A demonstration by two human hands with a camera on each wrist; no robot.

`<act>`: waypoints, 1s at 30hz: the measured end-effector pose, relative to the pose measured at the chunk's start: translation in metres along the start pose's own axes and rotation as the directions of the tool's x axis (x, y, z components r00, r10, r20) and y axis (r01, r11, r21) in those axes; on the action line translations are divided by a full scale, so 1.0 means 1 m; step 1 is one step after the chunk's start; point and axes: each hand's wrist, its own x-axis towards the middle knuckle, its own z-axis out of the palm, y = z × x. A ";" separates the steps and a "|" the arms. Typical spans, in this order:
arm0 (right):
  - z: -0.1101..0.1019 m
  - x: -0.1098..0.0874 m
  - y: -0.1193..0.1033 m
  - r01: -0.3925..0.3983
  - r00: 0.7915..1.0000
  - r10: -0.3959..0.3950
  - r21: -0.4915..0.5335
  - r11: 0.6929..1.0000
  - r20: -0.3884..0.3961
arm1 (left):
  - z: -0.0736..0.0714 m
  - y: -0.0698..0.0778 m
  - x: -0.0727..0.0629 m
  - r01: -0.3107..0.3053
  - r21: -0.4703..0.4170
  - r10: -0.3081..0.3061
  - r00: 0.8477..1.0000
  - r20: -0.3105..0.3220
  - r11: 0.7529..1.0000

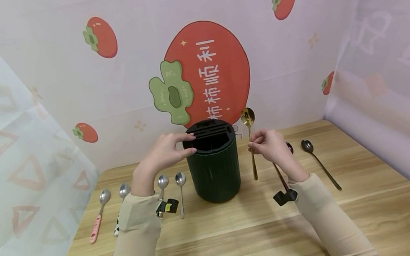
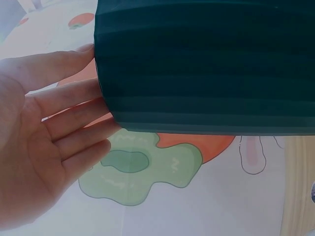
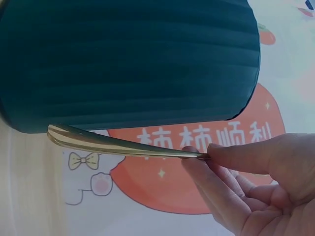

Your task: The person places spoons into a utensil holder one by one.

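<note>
A dark green ribbed utensil holder (image 1: 215,173) with a slotted black top stands upright on the table. My left hand (image 1: 163,150) is at the left side of its rim, fingers fairly straight; the left wrist view shows the fingertips against or just behind the holder's edge. To the right of the holder, my right hand (image 1: 271,146) pinches a gold spoon (image 1: 248,117) by its handle, between thumb and fingers. The spoon is held upright with its bowl up, apart from the holder in the head view. In the right wrist view, the handle end (image 3: 88,140) points toward the holder's base.
Left of the holder lie a pink-handled spoon (image 1: 96,229), a spoon with a black-and-white handle (image 1: 124,191) and two silver spoons (image 1: 180,179). On the right are a black spoon (image 1: 323,167) and a dark reddish spoon (image 1: 280,177), partly behind my right wrist. A printed cloth (image 1: 276,56) hangs behind the table.
</note>
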 end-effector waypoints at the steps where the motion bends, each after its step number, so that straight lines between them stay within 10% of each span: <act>1: 0.000 0.000 -0.001 -0.001 1.000 0.001 0.001 1.000 -0.002 | 0.000 0.000 0.000 -0.001 0.001 0.001 1.000 0.000 1.000; 30: -0.013 0.006 -0.036 0.122 0.985 -0.132 -0.089 0.988 -0.111 | 0.000 0.000 -0.001 -0.008 0.015 0.008 1.000 -0.004 1.000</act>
